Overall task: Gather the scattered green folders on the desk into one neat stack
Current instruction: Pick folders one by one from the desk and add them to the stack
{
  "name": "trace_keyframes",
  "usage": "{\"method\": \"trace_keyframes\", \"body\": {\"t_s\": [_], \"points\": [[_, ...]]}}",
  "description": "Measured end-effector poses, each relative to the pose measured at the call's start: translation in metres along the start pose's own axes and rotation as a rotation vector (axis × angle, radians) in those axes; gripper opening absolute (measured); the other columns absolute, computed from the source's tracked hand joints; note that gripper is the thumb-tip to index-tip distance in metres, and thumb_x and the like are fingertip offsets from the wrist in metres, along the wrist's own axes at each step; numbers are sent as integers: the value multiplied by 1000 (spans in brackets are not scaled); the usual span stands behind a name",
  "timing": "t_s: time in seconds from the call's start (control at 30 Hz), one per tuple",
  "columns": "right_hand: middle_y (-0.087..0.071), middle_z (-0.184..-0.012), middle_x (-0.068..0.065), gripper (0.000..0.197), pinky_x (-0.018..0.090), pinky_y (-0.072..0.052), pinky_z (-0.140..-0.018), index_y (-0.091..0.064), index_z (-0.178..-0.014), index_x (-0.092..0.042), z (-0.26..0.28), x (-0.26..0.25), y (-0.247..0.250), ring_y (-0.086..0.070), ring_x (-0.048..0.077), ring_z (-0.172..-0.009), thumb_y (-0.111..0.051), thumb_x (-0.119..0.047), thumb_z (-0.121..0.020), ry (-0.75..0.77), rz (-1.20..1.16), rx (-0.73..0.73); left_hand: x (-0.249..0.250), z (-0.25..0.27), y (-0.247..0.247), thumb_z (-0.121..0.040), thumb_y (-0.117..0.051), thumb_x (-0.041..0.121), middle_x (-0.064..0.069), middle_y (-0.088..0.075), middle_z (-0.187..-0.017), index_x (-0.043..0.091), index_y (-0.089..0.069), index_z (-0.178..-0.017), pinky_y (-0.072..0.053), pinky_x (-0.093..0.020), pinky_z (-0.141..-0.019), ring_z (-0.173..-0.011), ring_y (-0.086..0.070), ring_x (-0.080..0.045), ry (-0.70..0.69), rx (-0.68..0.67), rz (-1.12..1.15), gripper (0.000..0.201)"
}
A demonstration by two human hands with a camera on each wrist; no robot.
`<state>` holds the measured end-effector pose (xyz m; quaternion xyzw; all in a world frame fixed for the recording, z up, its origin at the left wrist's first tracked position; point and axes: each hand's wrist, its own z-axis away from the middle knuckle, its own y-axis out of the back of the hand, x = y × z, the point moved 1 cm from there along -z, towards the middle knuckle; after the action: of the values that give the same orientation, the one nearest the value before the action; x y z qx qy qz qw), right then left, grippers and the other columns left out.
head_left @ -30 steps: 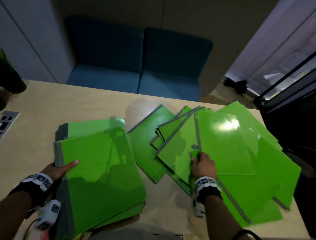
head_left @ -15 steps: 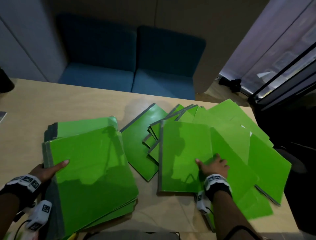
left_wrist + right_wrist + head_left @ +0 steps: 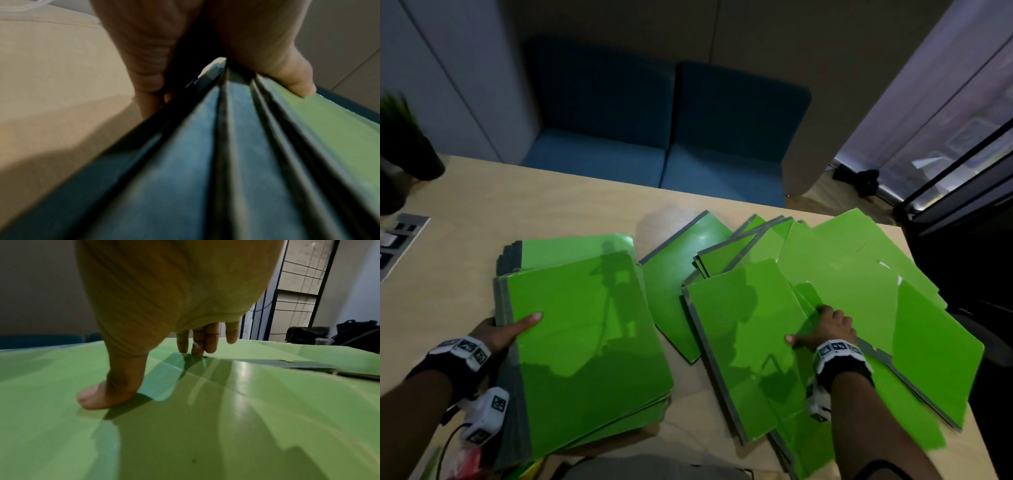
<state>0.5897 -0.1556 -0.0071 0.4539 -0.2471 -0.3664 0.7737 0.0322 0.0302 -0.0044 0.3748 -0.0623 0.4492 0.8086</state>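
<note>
Head view, stack: gathered green folders [image 3: 585, 329] lie on the desk [image 3: 465, 219], near left, edges not yet flush.
Head view, my left hand [image 3: 496, 330]: thumb on the top cover, the rest hidden at the spine side.
Head view, loose folder [image 3: 743, 342]: tops the scattered heap [image 3: 859, 274] at right; my right hand [image 3: 825, 329] rests on its right edge.
Left wrist view, grip: thumb [image 3: 287, 78] above, fingers [image 3: 148, 91] below, clamped round the grey spines [image 3: 205, 146].
Right wrist view, grip: thumb [image 3: 98, 397] flat on the cover, fingers [image 3: 197, 344] reaching down at its edge; whether they hook beneath it I cannot tell.
Method, my judgement: lift one folder only, spine leftward, and lay it square on the stack.
</note>
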Motion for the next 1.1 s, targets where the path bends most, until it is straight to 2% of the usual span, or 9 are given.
{"method": "trace_keyframes", "body": {"t_s": [0.33,0.47,0.57,0.67,0.77,0.87,0.93,1.03,1.1], "points": [[-52,-136,19,88,46,-45,-99,-36,-139,-13,8,-61,35,-54,36,-119,-87,-24,-68,135,-319,-153,-4,-1,6,-70,-78,49,-25,-56,-130,2,-47,-135,-44,-38,-85,-111,-57,-39,-10,-43,30,86],[-61,-118,8,78,36,-52,-87,-44,-141,-19,27,-99,90,-64,28,-100,-83,-11,-74,366,-677,-34,-12,-9,9,-46,-83,64,-22,-60,-128,6,-49,-135,-49,-43,-92,-107,-61,-37,-19,-56,87,112],[-72,-102,6,48,30,-59,-72,-59,-121,-16,40,-131,113,-69,19,-83,-75,1,-78,471,-1034,33,-15,-15,9,-45,-80,69,-22,-54,-134,6,-42,-139,-48,-45,-94,-111,-58,-39,-13,-64,60,120],[-73,-105,9,43,50,-55,-87,-62,-117,-16,41,-174,75,-70,29,-94,-77,-4,-77,410,-1171,-92,-29,-40,7,-39,-76,80,-21,-47,-141,7,-33,-145,-48,-48,-96,-116,-55,-39,-9,-83,12,135],[-73,-102,15,43,54,-55,-86,-64,-110,-10,51,-216,6,-69,37,-98,-82,-8,-71,324,-1116,-283,-41,-60,5,-31,-66,91,-19,-47,-143,10,-32,-145,-47,-47,-99,-118,-55,-37,-7,-83,-12,144],[-65,-122,16,75,40,-59,-80,-55,-125,-7,74,-244,-52,-66,33,-105,-91,-21,-61,266,-940,-372,-29,-35,12,-39,-47,99,-19,-40,-147,7,-25,-148,-44,-43,-103,-124,-50,-37,-28,-112,-54,144],[-63,-122,10,70,35,-56,-83,-50,-129,-6,90,-257,-66,-64,30,-107,-86,-17,-69,291,-772,-385,-22,-24,17,-56,-39,95,-19,-44,-144,5,-27,-146,-46,-37,-97,-121,-52,-35,-50,-124,-90,127],[-71,-103,6,50,36,-57,-82,-61,-110,-11,99,-279,-69,-69,22,-89,-86,-19,-68,478,-436,-372,-13,-13,21,-52,-27,98,-16,-63,-114,7,-47,-129,-47,-27,-75,-92,-62,-26,-105,-156,-149,121],[-72,-105,9,51,31,-56,-79,-64,-110,-8,105,-295,-68,-69,23,-89,-84,-30,-69,508,-275,-385,-9,-9,23,-57,-37,90,-10,-62,-90,7,-54,-109,-44,-23,-63,-76,-60,-20,-112,-196,-123,99]]}}
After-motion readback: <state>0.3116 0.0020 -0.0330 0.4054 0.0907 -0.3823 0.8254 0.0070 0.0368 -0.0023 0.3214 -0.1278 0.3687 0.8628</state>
